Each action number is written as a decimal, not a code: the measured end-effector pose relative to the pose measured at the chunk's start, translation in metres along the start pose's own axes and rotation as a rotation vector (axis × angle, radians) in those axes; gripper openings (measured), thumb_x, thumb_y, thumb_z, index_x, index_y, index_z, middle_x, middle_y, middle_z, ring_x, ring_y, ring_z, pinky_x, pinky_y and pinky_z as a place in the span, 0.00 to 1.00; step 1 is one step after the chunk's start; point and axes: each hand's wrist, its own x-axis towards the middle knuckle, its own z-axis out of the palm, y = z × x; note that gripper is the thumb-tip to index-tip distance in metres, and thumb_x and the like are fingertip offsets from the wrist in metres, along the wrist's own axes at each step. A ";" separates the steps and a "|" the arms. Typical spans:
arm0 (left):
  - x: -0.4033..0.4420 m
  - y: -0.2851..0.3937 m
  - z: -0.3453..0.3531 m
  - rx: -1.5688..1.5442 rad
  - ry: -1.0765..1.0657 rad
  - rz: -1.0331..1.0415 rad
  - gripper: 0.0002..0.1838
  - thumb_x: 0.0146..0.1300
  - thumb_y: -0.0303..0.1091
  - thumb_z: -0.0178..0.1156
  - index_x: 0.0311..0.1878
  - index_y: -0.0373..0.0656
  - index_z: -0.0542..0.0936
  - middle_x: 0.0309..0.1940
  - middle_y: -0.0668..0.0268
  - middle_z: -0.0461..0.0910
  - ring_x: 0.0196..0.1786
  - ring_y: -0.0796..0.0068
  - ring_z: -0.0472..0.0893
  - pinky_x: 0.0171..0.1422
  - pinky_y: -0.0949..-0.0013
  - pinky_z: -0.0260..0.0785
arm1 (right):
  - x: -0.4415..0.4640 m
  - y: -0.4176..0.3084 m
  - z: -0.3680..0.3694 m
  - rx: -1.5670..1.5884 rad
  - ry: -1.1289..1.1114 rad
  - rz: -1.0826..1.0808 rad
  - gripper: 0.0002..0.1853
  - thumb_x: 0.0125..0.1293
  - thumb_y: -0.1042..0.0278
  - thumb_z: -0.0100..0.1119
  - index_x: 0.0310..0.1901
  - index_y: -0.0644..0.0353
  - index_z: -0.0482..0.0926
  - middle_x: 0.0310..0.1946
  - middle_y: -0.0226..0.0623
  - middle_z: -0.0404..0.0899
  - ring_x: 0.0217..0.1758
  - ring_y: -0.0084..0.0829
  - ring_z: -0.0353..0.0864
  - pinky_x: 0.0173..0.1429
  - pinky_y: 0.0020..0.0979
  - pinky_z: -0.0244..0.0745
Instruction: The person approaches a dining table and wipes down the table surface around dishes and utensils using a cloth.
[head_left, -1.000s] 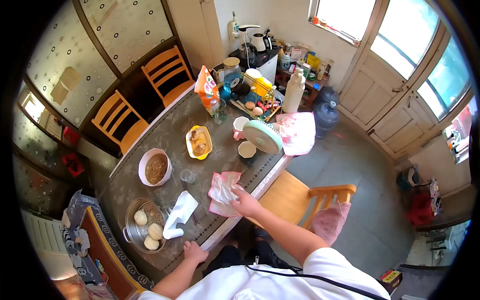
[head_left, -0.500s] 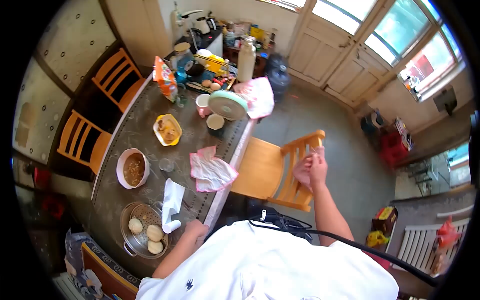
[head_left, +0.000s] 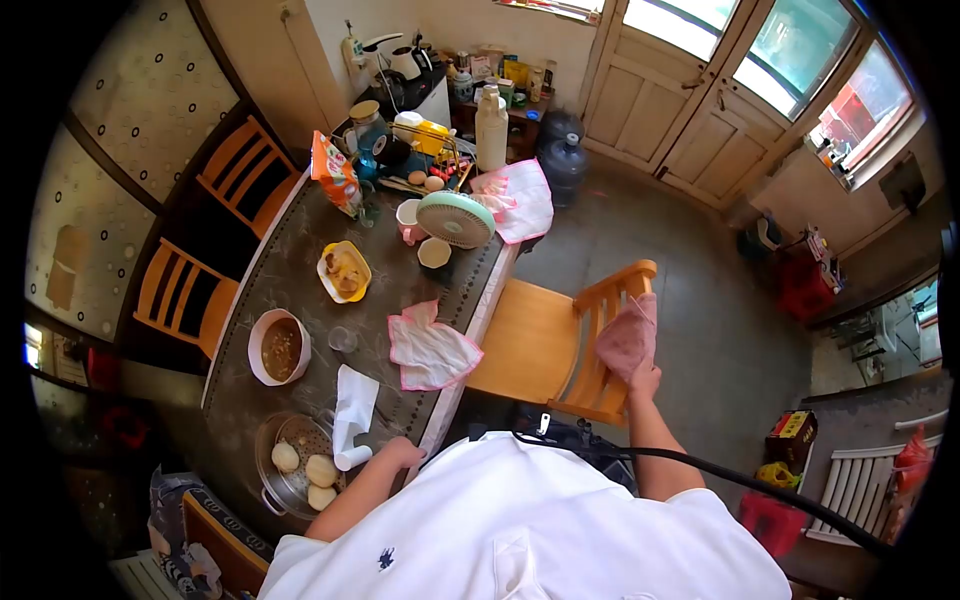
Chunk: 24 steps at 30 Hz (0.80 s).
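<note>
My right hand is at the lower edge of a pink cloth that hangs over the back of a wooden chair; its fingers are partly hidden by the cloth. My left hand rests at the table's near edge, its fingers too unclear to read. Close to it lies a white paper strip, beside a steamer pot with several pale buns. A white cloth with a pink border lies spread near the table edge.
On the table stand a bowl of brown food, a yellow dish, a glass, a mug, a dark cup, a small fan and a tall bottle. Water jugs stand behind; two chairs line the far side.
My right hand has left the white cloth on the table and moved right to the chair back, then lower along the pink cloth. The view has shifted right. My left hand stays by the table edge.
</note>
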 end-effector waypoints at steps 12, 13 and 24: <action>0.022 -0.002 -0.012 0.081 -0.091 0.150 0.36 0.63 0.55 0.69 0.49 0.21 0.84 0.42 0.41 0.86 0.34 0.44 0.88 0.32 0.47 0.83 | -0.024 -0.021 -0.001 -0.116 0.083 -0.037 0.40 0.79 0.34 0.47 0.69 0.70 0.74 0.67 0.66 0.77 0.71 0.65 0.76 0.75 0.54 0.70; 0.029 -0.002 -0.010 0.101 -0.109 0.156 0.35 0.64 0.55 0.68 0.48 0.21 0.84 0.40 0.42 0.86 0.33 0.46 0.88 0.32 0.47 0.83 | -0.023 -0.022 -0.003 -0.123 0.081 -0.035 0.40 0.79 0.34 0.47 0.68 0.70 0.74 0.67 0.66 0.77 0.71 0.65 0.76 0.75 0.54 0.70; 0.027 0.027 -0.018 0.123 -0.172 -0.036 0.33 0.66 0.54 0.66 0.53 0.25 0.86 0.51 0.40 0.85 0.44 0.43 0.89 0.47 0.46 0.84 | -0.016 -0.017 -0.002 -0.070 -0.040 -0.048 0.39 0.81 0.36 0.46 0.70 0.70 0.72 0.67 0.68 0.77 0.72 0.65 0.75 0.75 0.54 0.70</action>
